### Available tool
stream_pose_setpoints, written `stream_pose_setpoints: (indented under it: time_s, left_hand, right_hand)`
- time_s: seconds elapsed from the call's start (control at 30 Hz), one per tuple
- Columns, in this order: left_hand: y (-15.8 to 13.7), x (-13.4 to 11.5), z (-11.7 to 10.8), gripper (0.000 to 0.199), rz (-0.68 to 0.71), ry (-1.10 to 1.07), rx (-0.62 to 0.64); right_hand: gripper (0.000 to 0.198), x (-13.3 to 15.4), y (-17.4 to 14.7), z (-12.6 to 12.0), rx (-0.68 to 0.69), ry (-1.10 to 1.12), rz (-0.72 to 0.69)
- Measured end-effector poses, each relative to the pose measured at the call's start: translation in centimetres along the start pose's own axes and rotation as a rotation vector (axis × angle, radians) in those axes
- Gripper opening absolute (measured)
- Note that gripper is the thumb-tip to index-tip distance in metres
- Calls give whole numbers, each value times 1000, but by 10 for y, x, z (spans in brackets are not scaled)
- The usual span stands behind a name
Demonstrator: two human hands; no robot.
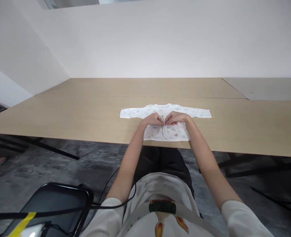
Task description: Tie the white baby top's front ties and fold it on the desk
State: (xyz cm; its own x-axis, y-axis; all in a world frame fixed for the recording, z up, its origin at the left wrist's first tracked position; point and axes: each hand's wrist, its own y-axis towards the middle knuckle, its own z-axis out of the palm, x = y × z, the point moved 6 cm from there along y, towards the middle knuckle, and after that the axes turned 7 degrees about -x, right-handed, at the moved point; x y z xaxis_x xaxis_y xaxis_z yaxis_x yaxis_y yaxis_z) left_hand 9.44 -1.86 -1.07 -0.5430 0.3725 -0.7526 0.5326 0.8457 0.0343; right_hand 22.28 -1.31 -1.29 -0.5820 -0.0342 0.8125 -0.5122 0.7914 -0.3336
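Note:
A small white long-sleeved baby shirt (177,131) with a faint print lies flat on the table, its sleeves spread out to both sides. My left hand (154,119) pinches the front opening of the shirt near its middle. From the other side, my right hand (175,118) pinches the same front edge, its fingertips almost touching those of the left. Whatever fastener may sit between the fingertips is hidden. Below the hands, the overlapping front panel with its curved edge rests on the shirt's lower part.
The wooden table (98,112) reaches back to a white wall (160,39). A black folding chair (58,197) stands at the lower left, with a white device (31,230) on it. A black cable (73,209) runs across my left arm. A person's foot (0,160) shows at far left.

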Motion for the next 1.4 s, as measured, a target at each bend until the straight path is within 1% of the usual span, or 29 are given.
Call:
stream_pose_setpoints:
  time_s: [0.2,0.43,0.6,0.73,0.93,1.0,1.13,1.2,1.27,1.33,1.4]
  left_hand:
    - [2,3,1,23,15,-14,29]
    - [4,4,1,23,16,-13,5]
    - [4,0,0,23,17,-50,-7]
    - [3,-3,-1,23,27,-39,-14]
    - [2,-8,1,24,56,-61,-2]
    - [2,-9,0,26,63,-72,0]
    - [3,-6,-3,28,95,-85,-18]
    - [4,-4,-4,25,110,-83,-43]
    - [5,0,-7,25,85,-38,-108]
    - [6,4,-14,27,25,48,-237]
    - [9,7,-23,29,-25,131,-377]
  right_hand:
    - [17,1,3,3,35,-116,9]
    - [19,3,0,1,-41,-139,62]
    - [20,6,-2,0,-58,-116,45]
    - [27,8,-4,1,-41,-48,10]
    - [30,6,-3,0,-50,-16,49]
    - [29,6,-3,-1,-25,-10,25]
    - [22,2,-4,-7,13,5,-10]
    - [22,-1,-6,-12,12,0,-1]
    - [25,-4,-8,-15,26,-17,13]
    - [28,-5,-10,-17,24,-35,16]
    - [29,-4,-8,-20,-53,-32,0]
